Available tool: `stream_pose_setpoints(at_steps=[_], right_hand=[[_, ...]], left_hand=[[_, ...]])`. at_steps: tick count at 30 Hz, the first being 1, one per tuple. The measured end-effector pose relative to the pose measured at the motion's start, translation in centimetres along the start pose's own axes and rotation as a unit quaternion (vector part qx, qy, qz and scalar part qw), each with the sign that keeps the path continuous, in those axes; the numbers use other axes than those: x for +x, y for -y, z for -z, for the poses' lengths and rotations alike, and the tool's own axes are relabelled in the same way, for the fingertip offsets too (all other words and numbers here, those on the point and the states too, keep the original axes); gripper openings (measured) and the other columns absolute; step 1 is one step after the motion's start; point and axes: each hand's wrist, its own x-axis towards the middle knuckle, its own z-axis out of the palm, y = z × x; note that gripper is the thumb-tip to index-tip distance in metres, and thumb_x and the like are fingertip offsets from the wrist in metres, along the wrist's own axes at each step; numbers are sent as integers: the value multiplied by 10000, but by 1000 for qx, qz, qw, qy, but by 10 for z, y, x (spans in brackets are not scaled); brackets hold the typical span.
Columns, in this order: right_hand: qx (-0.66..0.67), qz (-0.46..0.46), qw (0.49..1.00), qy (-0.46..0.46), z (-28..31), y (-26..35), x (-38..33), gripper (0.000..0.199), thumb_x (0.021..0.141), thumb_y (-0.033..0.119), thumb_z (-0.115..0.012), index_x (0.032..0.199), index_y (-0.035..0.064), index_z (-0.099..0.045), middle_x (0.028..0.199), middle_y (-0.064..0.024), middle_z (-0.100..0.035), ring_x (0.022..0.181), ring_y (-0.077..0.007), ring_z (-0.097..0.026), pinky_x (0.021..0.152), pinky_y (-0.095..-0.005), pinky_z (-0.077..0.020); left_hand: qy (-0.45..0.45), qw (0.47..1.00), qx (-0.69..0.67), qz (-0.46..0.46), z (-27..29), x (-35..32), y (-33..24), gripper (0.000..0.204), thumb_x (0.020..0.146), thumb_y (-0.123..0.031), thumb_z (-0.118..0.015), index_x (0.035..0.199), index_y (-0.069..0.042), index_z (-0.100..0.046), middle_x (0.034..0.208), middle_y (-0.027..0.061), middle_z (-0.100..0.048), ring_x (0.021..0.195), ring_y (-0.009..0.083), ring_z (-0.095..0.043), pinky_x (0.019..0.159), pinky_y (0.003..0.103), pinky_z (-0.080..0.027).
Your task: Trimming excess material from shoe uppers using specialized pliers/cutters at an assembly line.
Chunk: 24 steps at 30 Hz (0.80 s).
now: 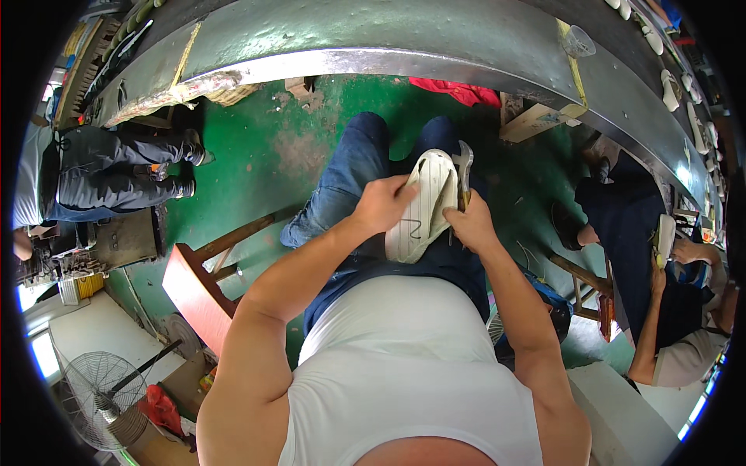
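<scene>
A cream-white shoe sole [426, 203] rests over my lap, long side pointing away from me, with a dark mark on its near end. My left hand [382, 203] grips its left edge. My right hand [471, 222] is closed on a metal tool [465, 165] whose shiny head stands up beside the sole's right edge. My legs in blue jeans [353, 175] stretch out beneath both hands.
A curved grey metal conveyor [373, 35] runs across the top, with several white soles [670, 87] on its right part. A person in dark clothes [116, 175] sits left; another person [668, 303] holding a sole sits right. A red wooden stool [198, 291] and a fan [101, 396] stand lower left on the green floor.
</scene>
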Motion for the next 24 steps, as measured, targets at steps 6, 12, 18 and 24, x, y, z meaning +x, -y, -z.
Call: stream_pose_setpoints(at_steps=[6,12,18,24], right_hand=[[-51,12,998,-22,4,10,-10,376,750,197,-716,1008,-43,-583,898,-201,-669,852,-343,-668,808,-412,-513],[-12,5,1000,-19,10,-6,-10,404,746,206,-727,1031,-45,-588,916,-201,-673,860,-338,-668,818,-402,-512],[-77,-17,994,81,62,29,-54,296,901,164,-626,1142,-4,-586,920,-210,-672,894,-334,-676,792,-431,-511],[-270,215,923,171,69,45,-72,494,880,103,-625,1334,-59,-517,1080,-249,-643,973,-397,-647,886,-446,-511]], left_hand=[[20,963,-229,138,-10,-15,18,285,981,-111,-530,1190,4,-686,959,55,-713,848,102,-647,751,266,-525],[285,858,-388,180,23,-8,4,787,779,112,-527,1529,-57,-359,1350,96,-593,1216,184,-586,1025,292,-455],[236,913,-327,63,-14,-39,35,951,782,44,-628,1593,-71,-145,1532,125,-388,1417,204,-363,1187,339,-249],[214,917,-333,59,-23,-42,30,950,808,50,-632,1594,-67,-110,1528,99,-384,1426,195,-336,1191,332,-220]])
